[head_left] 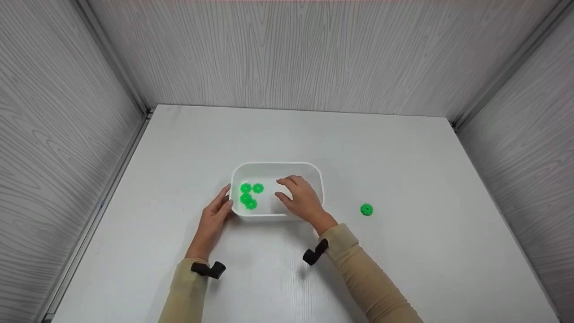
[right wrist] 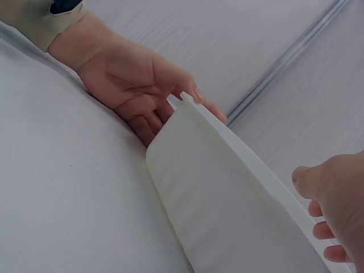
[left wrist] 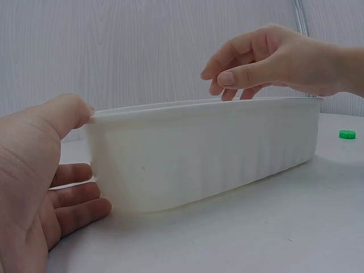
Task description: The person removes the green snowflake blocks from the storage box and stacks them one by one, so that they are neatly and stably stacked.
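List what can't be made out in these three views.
Head: the part of the white tub behind the right hand, covered by that hand.
Left wrist: the green pieces inside the tub, hidden by its side wall.
Right wrist: part of the tub, cut off by the bottom edge; some fingertips of the left hand, behind the tub's end.
Head: fine detail of the lone green piece, too small.

Grey wood-grained panels [head_left: 287, 54] stand behind and on both sides of a white table [head_left: 403, 157].
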Action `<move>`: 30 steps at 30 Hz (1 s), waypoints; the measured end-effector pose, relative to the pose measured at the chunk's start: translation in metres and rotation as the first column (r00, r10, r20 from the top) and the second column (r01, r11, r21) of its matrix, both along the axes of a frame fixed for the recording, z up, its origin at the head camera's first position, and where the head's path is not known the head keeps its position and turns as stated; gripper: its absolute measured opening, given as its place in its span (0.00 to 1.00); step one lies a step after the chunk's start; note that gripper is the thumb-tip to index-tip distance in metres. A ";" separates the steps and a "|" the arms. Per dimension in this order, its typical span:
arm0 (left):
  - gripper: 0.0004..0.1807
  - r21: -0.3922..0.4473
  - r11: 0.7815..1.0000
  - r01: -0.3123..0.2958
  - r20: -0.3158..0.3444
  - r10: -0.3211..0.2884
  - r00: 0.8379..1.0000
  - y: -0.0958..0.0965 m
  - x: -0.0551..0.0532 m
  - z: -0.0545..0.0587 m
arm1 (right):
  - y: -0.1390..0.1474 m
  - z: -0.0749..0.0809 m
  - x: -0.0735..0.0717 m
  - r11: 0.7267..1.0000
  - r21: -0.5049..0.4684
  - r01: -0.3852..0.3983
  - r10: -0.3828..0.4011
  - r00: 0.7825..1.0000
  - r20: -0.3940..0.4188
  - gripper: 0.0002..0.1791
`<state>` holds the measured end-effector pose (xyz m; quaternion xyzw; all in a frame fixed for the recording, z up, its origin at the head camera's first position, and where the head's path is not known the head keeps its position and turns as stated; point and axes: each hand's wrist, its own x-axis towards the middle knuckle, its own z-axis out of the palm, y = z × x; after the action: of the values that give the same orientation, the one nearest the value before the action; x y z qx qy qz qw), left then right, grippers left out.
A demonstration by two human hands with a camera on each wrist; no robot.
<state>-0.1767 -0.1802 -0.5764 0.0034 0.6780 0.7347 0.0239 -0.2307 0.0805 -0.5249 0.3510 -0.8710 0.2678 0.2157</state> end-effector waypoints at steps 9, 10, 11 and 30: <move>0.27 -0.011 1.000 0.010 0.006 -0.010 1.000 -0.001 0.001 0.003 | -0.026 0.008 -0.008 0.993 0.090 -0.077 0.057 0.976 0.209 0.17; 0.27 -0.017 1.000 0.013 0.008 -0.012 1.000 -0.001 0.002 0.003 | -0.029 0.009 -0.008 0.991 0.100 -0.086 0.061 0.971 0.231 0.17; 0.27 -0.019 1.000 0.015 0.011 -0.015 1.000 -0.001 0.002 0.003 | -0.032 0.009 -0.009 0.990 0.109 -0.093 0.063 0.966 0.252 0.17; 0.27 -0.017 1.000 0.016 0.039 -0.016 0.999 0.001 0.006 0.018 | -0.076 -0.001 -0.017 0.925 0.377 -0.056 -0.125 0.890 0.439 0.20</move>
<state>-0.1706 -0.1790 -0.5581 -0.0056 0.6837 0.7285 0.0430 -0.2474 0.0047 -0.5263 0.2974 -0.9384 0.1649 -0.0614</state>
